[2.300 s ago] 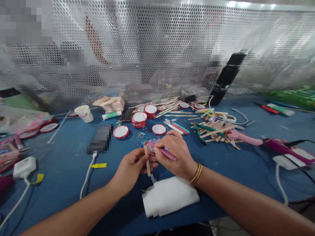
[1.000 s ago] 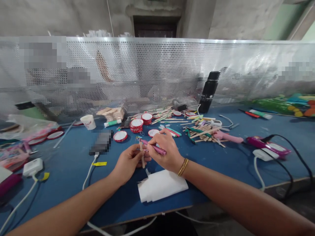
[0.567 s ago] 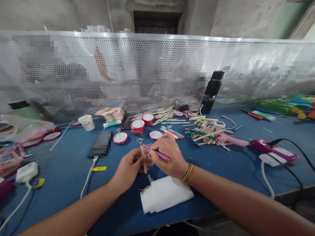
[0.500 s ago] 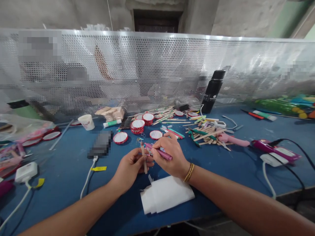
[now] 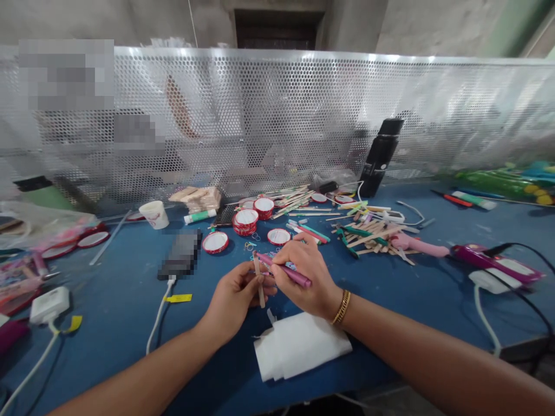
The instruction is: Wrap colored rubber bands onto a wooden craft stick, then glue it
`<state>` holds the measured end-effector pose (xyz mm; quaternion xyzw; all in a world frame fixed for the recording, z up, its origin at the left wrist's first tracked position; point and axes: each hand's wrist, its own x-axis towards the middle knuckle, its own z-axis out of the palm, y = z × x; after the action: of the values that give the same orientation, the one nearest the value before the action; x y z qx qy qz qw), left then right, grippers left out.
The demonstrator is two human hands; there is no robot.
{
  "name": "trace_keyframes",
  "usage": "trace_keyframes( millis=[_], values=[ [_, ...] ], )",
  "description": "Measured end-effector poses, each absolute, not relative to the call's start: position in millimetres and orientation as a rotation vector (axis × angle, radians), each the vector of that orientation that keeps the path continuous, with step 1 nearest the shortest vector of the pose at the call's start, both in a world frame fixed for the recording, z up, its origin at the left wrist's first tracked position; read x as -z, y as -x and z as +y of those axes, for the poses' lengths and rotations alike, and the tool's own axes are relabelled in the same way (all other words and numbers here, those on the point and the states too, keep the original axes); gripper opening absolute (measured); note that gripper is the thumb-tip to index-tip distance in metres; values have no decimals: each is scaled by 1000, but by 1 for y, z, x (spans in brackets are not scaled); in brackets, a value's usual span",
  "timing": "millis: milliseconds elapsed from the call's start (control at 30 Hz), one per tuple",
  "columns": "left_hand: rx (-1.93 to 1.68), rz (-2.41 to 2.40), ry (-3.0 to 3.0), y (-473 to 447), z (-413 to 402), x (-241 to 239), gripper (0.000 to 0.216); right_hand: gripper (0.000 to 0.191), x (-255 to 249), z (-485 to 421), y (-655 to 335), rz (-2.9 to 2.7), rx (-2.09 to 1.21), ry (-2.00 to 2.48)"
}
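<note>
Between the thumb and fingers of my left hand (image 5: 236, 297) a flat wooden craft stick (image 5: 259, 280) stands nearly upright. My right hand (image 5: 306, 277) grips a pink-purple marker pen (image 5: 295, 274) like a writing tool, its tip at the upper part of the stick. Whether the tip presses on the wood is too small to tell. Just below both hands lies a folded white cloth or paper (image 5: 303, 346). Beyond the fingers are a round red-rimmed white disc (image 5: 278, 236) and several tiny coloured rings or bands, partly hidden by my hands.
Red-rimmed discs (image 5: 245, 217), a pile of sticks (image 5: 368, 237), a pink-handled tool (image 5: 420, 245) and a black bottle (image 5: 381, 159) stand beyond. A phone (image 5: 180, 254) on a cable and a paper cup (image 5: 154, 214) are left. A perforated metal screen (image 5: 277, 110) backs the blue table.
The view has shifted slightly, so things sit a little further right. Both hands keep their grips on the stick and the marker, with the marker tip still at the stick's upper part.
</note>
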<state>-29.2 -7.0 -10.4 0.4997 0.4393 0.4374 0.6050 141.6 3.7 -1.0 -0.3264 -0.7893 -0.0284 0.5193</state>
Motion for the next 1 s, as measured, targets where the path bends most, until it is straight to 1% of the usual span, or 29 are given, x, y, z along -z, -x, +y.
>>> trace_keyframes(
  millis=[333, 700, 1000],
  values=[
    [-1011, 999, -1167, 30, -6, 13, 39, 10, 2, 5, -143, -1888, 64, 742],
    [-1010, 1011, -1156, 30, -7, 11, 38, 12, 2, 5, -142, -1910, 47, 762],
    [-1010, 1016, -1140, 30, -6, 12, 37, 10, 2, 5, -143, -1910, 41, 756]
  ],
)
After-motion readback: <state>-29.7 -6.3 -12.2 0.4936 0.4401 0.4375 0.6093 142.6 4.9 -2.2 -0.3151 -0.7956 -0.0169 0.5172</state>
